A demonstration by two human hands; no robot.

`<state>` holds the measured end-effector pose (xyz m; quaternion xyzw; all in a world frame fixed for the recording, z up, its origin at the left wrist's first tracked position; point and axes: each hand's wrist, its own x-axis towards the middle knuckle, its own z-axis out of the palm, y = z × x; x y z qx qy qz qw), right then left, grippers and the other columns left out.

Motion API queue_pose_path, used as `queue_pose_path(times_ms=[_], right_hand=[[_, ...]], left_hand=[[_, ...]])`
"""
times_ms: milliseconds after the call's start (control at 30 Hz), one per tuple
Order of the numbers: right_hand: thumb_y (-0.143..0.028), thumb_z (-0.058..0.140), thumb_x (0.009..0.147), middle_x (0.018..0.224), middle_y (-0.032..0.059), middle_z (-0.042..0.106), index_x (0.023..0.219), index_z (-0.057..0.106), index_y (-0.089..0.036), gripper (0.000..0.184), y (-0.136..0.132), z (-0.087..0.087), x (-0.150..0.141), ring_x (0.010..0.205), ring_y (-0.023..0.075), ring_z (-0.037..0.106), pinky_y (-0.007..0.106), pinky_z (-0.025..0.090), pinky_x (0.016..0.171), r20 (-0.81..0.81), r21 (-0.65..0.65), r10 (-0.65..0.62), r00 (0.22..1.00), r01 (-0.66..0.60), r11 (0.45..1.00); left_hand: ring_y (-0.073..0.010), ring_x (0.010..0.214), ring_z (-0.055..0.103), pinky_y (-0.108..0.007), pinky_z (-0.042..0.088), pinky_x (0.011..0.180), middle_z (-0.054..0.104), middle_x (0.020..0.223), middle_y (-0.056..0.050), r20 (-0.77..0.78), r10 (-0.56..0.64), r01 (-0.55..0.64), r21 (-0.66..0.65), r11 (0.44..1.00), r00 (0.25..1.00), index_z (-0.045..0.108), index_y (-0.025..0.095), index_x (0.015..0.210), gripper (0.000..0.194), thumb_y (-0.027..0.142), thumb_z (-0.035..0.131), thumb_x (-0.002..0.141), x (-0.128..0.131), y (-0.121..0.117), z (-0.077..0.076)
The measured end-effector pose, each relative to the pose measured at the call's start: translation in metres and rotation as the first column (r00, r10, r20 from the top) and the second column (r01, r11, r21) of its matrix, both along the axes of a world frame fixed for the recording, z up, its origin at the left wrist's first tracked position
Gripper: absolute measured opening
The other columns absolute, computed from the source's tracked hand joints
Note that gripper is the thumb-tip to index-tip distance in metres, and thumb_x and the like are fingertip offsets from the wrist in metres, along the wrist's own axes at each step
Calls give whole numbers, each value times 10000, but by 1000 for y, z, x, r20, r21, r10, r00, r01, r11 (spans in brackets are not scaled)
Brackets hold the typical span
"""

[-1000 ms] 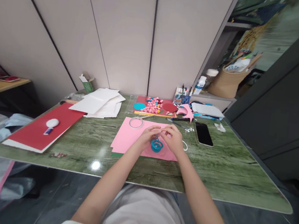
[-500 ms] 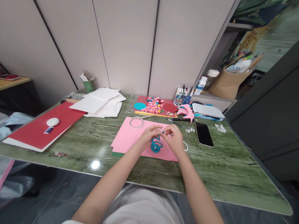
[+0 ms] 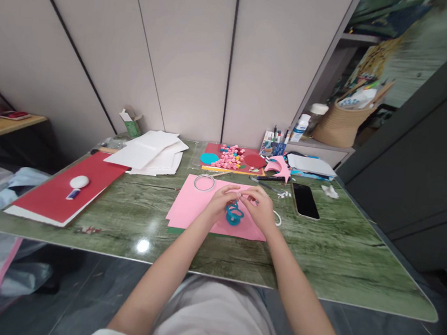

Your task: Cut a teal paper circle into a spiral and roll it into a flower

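Observation:
My left hand (image 3: 221, 200) and my right hand (image 3: 258, 207) meet over a pink sheet of paper (image 3: 192, 207) on the green table (image 3: 340, 247). Both pinch a teal spiral paper strip (image 3: 234, 212) that hangs between them, its coils resting just above the pink sheet. The fingers of both hands are curled together on the strip's upper end. A roll of clear tape (image 3: 204, 182) lies on the pink sheet, just left of my left hand.
A black phone (image 3: 304, 200) lies right of my hands. At the back sit a pile of small pink paper pieces (image 3: 229, 158), teal and red paper discs, pens and white sheets (image 3: 150, 153). A red board (image 3: 61, 191) with a white glue stick lies at left.
The teal spiral has been lifted slightly and drawn closer between my fingers; my hands have moved a little nearer to each other. Everything else on the table is unchanged.

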<state>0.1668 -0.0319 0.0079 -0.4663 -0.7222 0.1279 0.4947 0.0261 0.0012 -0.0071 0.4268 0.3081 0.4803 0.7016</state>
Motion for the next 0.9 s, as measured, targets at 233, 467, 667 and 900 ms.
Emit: queue_pose_path(times_ms=[233, 467, 667, 900], right_hand=[[-220, 467, 825, 924, 53, 520, 965, 628, -239, 215, 6, -8, 0, 853, 156, 514, 282, 440, 705, 3, -46, 102, 995, -102, 994], [-241, 545, 775, 861, 41, 523, 890, 650, -220, 157, 6, -6, 2, 699, 128, 508, 262, 436, 633, -33, -38, 2, 999, -3, 999], [-205, 572, 736, 814, 22, 517, 797, 633, -198, 86, 4, -4, 2, 630, 107, 492, 246, 418, 596, -40, -23, -16, 999, 15, 1000], [-170, 581, 706, 759, 9, 523, 712, 588, -188, 20, 4, -5, 0, 647, 118, 487, 251, 399, 605, -12, 8, -27, 1000, 27, 1000]], left_hand=[[-93, 623, 541, -214, 386, 580, 599, 684, -17, -107, 74, -60, 133, 989, 991, 585, 137, 890, 349, 238, 686, 571, 0, 1, -1], [-112, 628, 563, -247, 409, 635, 612, 660, -18, -78, 80, -64, 187, 980, 994, 578, 127, 869, 357, 245, 707, 557, 2, -2, 2], [-124, 645, 577, -255, 414, 639, 621, 694, -33, -59, 6, 4, 162, 987, 998, 569, 132, 913, 374, 240, 701, 579, 3, 1, -4], [-122, 654, 580, -253, 410, 645, 634, 736, -36, -50, -36, 43, 133, 990, 998, 574, 146, 908, 387, 260, 712, 564, 6, 3, -12]])
